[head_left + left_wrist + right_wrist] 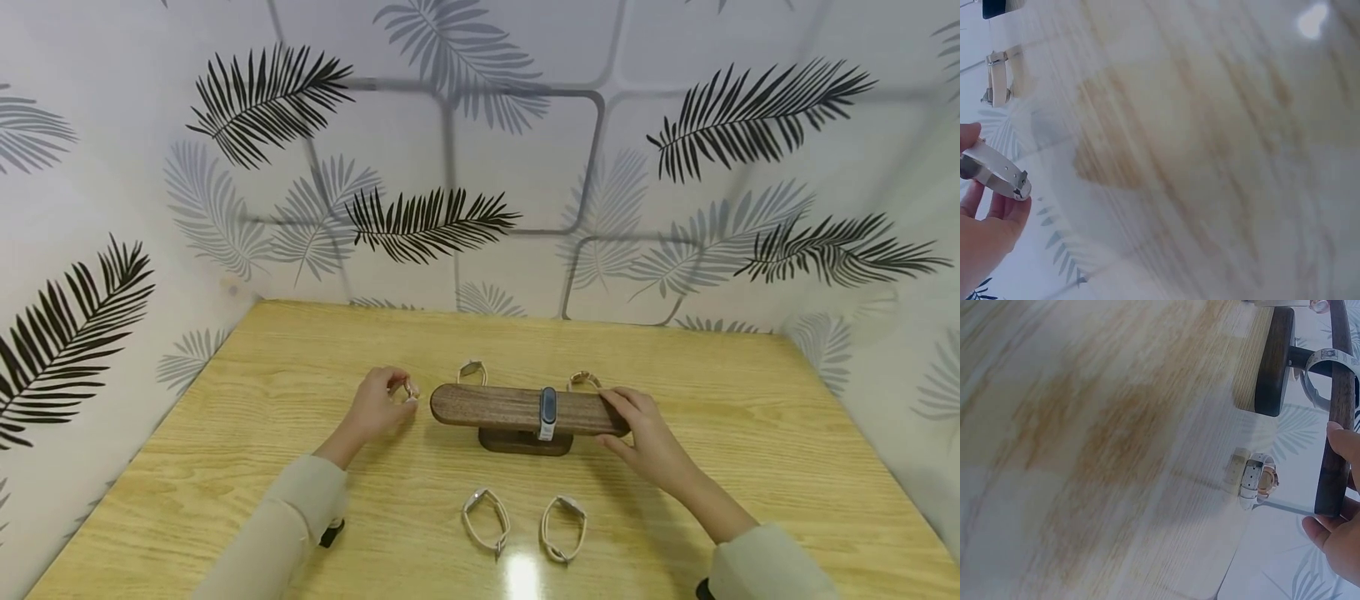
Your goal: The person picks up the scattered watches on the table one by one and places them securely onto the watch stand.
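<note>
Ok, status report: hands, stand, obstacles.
Left fingers holding white-strapped watch. Right fingers gripping right end of wooden stand, dark-faced band around it. Two watches in front, two behind; nothing between held watch and stand.

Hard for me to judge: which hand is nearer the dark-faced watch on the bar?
Right. The right hand grips the wooden bar, right of the dark-faced watch; the left hand pinches another watch beyond the bar's left end.
</note>
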A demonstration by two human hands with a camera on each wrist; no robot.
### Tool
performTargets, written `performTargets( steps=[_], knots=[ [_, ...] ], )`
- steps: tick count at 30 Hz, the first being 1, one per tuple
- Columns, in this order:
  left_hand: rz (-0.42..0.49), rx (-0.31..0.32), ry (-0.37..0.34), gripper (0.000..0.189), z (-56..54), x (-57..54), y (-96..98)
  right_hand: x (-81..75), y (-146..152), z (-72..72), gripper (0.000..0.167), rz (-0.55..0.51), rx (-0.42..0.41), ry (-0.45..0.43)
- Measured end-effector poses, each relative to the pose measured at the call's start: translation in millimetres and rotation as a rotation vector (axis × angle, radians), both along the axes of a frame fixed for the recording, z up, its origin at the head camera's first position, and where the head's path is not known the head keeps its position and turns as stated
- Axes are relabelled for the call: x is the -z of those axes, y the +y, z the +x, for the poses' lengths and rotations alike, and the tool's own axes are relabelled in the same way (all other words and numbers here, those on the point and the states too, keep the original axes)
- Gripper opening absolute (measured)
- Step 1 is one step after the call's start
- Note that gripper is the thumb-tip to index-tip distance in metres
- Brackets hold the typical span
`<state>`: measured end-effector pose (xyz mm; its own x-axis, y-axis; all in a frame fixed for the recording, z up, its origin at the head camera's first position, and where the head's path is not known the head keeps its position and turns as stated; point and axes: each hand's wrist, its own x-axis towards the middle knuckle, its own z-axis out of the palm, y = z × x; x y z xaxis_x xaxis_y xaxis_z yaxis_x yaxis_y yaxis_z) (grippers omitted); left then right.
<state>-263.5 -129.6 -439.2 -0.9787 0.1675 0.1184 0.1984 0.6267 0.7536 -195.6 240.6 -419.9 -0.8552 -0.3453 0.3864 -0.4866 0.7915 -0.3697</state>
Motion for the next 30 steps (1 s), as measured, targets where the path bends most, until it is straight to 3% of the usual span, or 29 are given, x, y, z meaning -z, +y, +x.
performTargets(
  steps=[7, 21, 30],
  knots=[
    [0.045, 0.006, 0.032, 0.044, 2.9, 0.5, -5.0, 0.8, 1, -1.1, 0.057, 0.007, 0.003, 0.0],
    [0.243, 0.041, -0.039, 0.048, 5.5, 2.9, -6.8, 0.4, 0, -0.7, 0.057, 0.007, -0.007, 0.018],
    [0.275, 0.049, -0.004, 0.048, 12.1, 2.7, -4.5, 0.7, -1, -0.1, 0.057, 0.008, -0.008, 0.048]
  ],
)
